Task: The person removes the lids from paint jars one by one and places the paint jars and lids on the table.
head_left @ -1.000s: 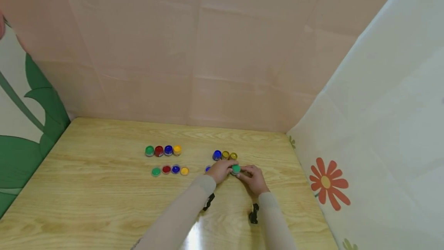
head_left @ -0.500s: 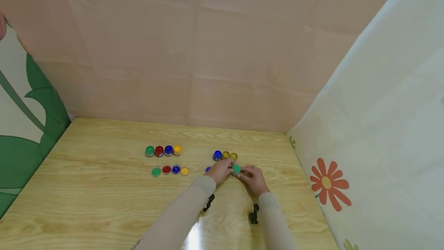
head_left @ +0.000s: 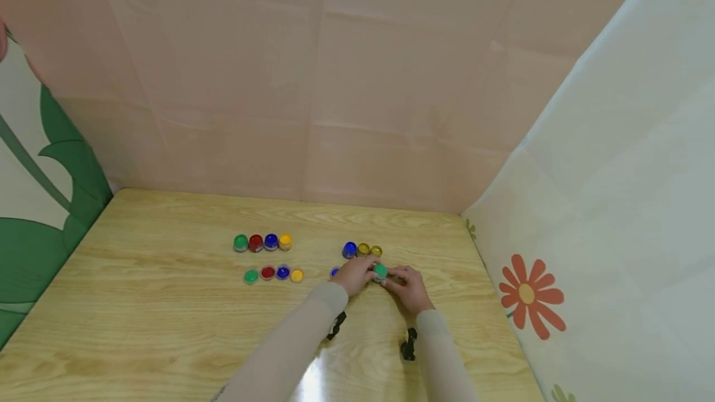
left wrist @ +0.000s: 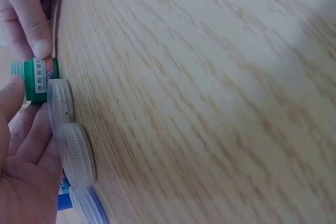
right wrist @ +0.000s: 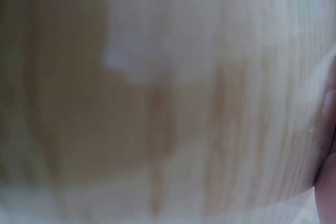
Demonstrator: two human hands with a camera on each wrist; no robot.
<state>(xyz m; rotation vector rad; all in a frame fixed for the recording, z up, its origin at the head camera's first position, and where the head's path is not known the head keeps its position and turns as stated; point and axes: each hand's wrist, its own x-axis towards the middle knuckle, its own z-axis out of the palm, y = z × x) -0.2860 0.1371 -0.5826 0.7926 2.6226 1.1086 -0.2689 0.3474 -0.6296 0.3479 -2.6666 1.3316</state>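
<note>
A small green paint jar (head_left: 380,271) is between my hands at the right part of the table. In the left wrist view, the same paint jar (left wrist: 38,80) stands upright at the tabletop, its ribbed neck and printed label showing. My left hand (head_left: 355,275) holds it from the left, thumb by the neck and fingers at the far side. From the right, my right hand (head_left: 410,289) pinches it. Clear ribbed lids (left wrist: 76,155) lie along the table beside my left hand. In the right wrist view there is mostly blurred tabletop, with a bit of hand at the right edge.
Behind my hands stand a blue jar (head_left: 349,250) and two dark yellow jars (head_left: 363,249). To the left is a row of several jars (head_left: 256,242), with matching lids (head_left: 268,273) in front. A black object (head_left: 409,345) sits by the right sleeve. Fabric walls border the table (head_left: 167,327).
My left fingers have drawn back slightly from over the green jar's far side. Both hands otherwise stay in place around it.
</note>
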